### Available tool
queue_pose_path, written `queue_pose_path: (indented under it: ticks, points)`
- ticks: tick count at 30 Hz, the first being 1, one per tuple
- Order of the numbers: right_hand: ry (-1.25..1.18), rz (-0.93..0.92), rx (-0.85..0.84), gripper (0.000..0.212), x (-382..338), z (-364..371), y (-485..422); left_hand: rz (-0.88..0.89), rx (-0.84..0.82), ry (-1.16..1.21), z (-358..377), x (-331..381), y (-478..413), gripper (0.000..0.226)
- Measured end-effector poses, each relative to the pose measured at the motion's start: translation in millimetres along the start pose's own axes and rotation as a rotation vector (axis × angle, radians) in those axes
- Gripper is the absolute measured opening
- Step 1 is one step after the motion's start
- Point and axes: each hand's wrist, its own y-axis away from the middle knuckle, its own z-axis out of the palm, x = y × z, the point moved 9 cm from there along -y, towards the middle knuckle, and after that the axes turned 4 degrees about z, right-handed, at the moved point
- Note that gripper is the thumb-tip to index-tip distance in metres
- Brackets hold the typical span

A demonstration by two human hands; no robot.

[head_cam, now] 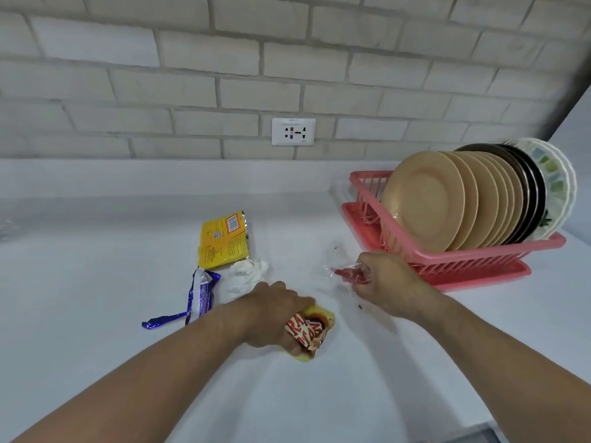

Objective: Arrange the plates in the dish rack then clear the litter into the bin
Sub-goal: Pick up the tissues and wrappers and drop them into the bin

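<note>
Pink plastic forms the dish rack (pixel 447 260) at the right of the frame, standing on the white desk (pixel 96 282). Plates (pixel 425 199) stand upright in it in a row: tan ones in front, dark ones behind them, a pale patterned one at the back. Just below the rack, the right hand (pixel 388 282) is clenched on a red and clear wrapper (pixel 347 274). At lower centre the left hand (pixel 276 318) grips a red and white wrapper (pixel 305 330) together with a yellow one (pixel 326 314), low against the desk. Left of centre lie a yellow packet (pixel 224 239), a crumpled white tissue (pixel 244 279) and a purple wrapper (pixel 200 297), close together. A wall socket (pixel 293 131) sits in the brick wall at upper centre.
</note>
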Motion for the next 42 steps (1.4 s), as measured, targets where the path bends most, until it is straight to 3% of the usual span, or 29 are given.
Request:
queue_pose_path:
  ticks: [4, 7, 11, 15, 19, 22, 27, 30, 34, 37, 39, 42]
  points:
    - [-0.048, -0.039, 0.05, 0.018, -2, -14, 2, 0.011, 0.167, -0.058, -9, 9, 5, 0.046]
    - [-0.047, -0.027, 0.098, 0.006, -5, -22, 2, 0.033, 0.338, 0.092, -20, 12, 15, 0.03]
    - [-0.113, 0.014, 0.153, 0.028, -7, -22, -3, -0.077, 0.486, 0.297, -43, 2, 38, 0.014]
    - [-0.225, -0.047, 0.089, 0.045, -25, -15, -8, -0.261, 0.597, 0.308, -54, -26, 65, 0.018]
    - [-0.134, -0.103, -0.009, 0.027, -46, 2, -8, -0.288, 0.623, 0.494, -54, -51, 85, 0.035]
    - [-0.041, -0.078, -0.019, 0.029, -58, 13, -16, -0.348, 0.669, 0.513, -56, -69, 100, 0.01]
    - [0.018, -0.149, 0.011, 0.033, -97, 11, -23, -0.588, 0.722, 0.426, -57, -93, 119, 0.048]
    - [0.034, -0.147, -0.03, 0.052, -114, 12, -22, -0.732, 0.744, 0.386, -58, -107, 129, 0.061]
    - [0.13, -0.134, -0.055, 0.065, -127, 23, -27, -0.837, 0.767, 0.412, -50, -123, 136, 0.051]
    - [0.113, -0.129, -0.101, 0.039, -129, 29, -31, -0.839, 0.805, 0.454, -45, -132, 142, 0.04]
    - [0.097, -0.131, -0.153, 0.022, -128, 36, -34, -0.797, 0.764, 0.472, -41, -136, 142, 0.017]
    - [0.04, -0.09, -0.245, 0.019, -121, 49, -39, -0.839, 0.665, 0.488, -26, -146, 141, 0.036]
